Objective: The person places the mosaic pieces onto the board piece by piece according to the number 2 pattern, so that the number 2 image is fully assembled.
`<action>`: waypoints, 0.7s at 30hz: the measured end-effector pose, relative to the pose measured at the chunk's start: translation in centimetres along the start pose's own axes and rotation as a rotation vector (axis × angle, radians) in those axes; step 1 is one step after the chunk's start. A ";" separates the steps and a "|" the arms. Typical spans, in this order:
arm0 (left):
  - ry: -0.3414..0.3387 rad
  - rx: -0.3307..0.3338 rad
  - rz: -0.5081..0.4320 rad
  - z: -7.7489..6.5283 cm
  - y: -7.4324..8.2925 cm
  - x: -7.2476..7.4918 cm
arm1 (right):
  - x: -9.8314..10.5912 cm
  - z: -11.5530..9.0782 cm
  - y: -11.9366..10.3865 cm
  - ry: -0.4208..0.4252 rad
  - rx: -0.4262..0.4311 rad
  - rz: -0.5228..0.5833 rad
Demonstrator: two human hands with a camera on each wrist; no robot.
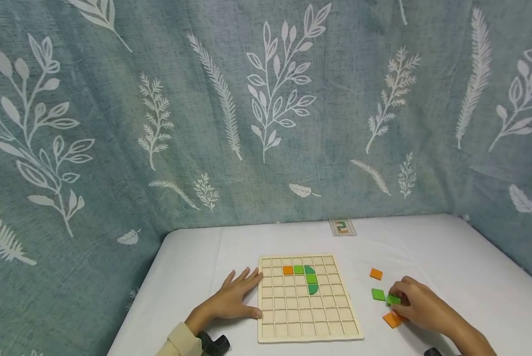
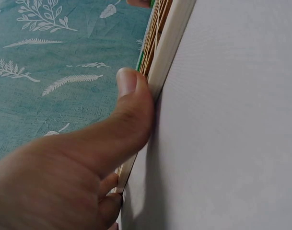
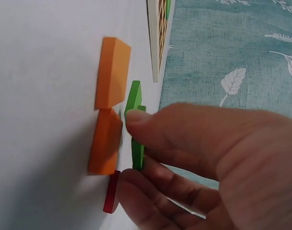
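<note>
My left hand (image 1: 235,300) rests with spread fingers along the left edge of a pale wooden grid board (image 1: 288,316). In the left wrist view its thumb (image 2: 129,103) presses against the board's side. On the board sit an orange square tile (image 1: 288,270), two light green square tiles and two dark green rounded tiles. To the right of the board, my right hand (image 1: 419,304) pinches a green tile (image 3: 138,151) between thumb and fingers. Close by lie another green tile (image 1: 378,294), orange tiles (image 1: 391,320) and, in the right wrist view, a red piece (image 3: 111,192) partly hidden by fingers.
A single orange tile (image 1: 376,274) lies farther back on the white table (image 1: 230,247). At the table's far edge is a small card (image 1: 342,227) printed with a coloured grid pattern. A leaf-patterned green cloth (image 1: 230,198) hangs behind the table and at its sides.
</note>
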State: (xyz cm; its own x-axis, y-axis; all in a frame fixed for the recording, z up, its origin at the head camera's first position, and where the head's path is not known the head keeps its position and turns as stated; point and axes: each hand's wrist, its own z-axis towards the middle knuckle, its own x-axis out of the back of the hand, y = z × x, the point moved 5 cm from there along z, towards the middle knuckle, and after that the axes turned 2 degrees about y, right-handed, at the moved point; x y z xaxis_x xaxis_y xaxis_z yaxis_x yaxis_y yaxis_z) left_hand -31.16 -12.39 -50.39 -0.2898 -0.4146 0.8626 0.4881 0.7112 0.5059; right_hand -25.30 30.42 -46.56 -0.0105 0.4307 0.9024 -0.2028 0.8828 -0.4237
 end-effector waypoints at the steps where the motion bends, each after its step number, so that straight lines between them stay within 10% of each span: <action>1: 0.002 0.000 0.000 0.0 0.0 0.0 | 0.1 0.0 -0.1 0.007 0.002 -0.004; 9: 0.004 -0.007 0.002 0.0 -0.1 0.0 | 0.4 0.4 -1.2 0.047 0.013 0.019; 21: -0.006 -0.009 0.004 0.1 -0.1 -0.1 | 0.7 1.1 -5.7 0.057 0.278 0.096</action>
State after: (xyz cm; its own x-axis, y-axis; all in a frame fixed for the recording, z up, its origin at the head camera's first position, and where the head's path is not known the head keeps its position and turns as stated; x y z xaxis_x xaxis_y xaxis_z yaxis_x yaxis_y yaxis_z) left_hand -31.29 -12.33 -50.53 -0.2926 -0.4082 0.8647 0.4964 0.7081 0.5022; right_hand -25.23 25.47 -43.37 0.0113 0.5267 0.8500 -0.4639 0.7558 -0.4622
